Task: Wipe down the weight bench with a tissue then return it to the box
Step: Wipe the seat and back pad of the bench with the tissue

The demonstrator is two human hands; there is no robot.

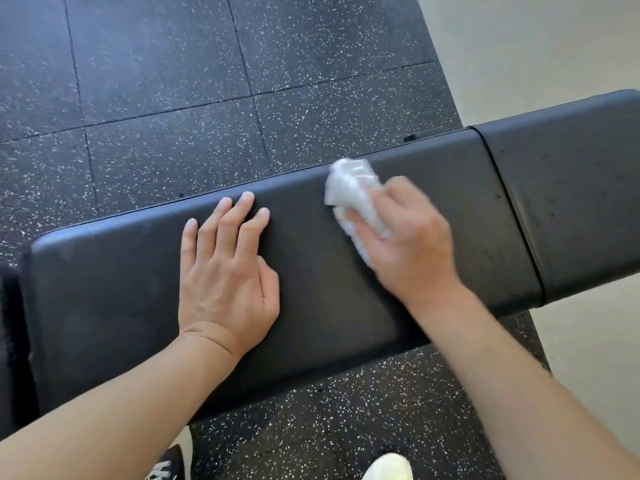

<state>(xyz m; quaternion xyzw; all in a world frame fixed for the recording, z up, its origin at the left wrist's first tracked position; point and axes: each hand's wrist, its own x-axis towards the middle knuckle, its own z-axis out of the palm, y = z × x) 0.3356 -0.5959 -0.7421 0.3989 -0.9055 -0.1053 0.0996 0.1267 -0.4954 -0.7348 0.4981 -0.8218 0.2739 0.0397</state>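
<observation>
A person leans over a black padded weight bench that runs across the view from lower left to upper right, both bare forearms reaching in from the bottom edge. The right hand presses a crumpled white tissue against the far half of the long pad, fingers curled down over the wad so that most of it bulges out to the left of the knuckles, close to the pad's far edge. The hand and tissue are slightly blurred. The left hand lies flat on the same pad, palm down, fingers spread and pointing toward the far edge, holding nothing and well apart from the tissue. To the right, a narrow seam divides the long pad from a second, shorter pad. Beneath the bench lies a dark speckled rubber floor laid in square tiles, which meets a pale floor at upper right. At the bottom edge, a dark shoe and a white shoe show.
</observation>
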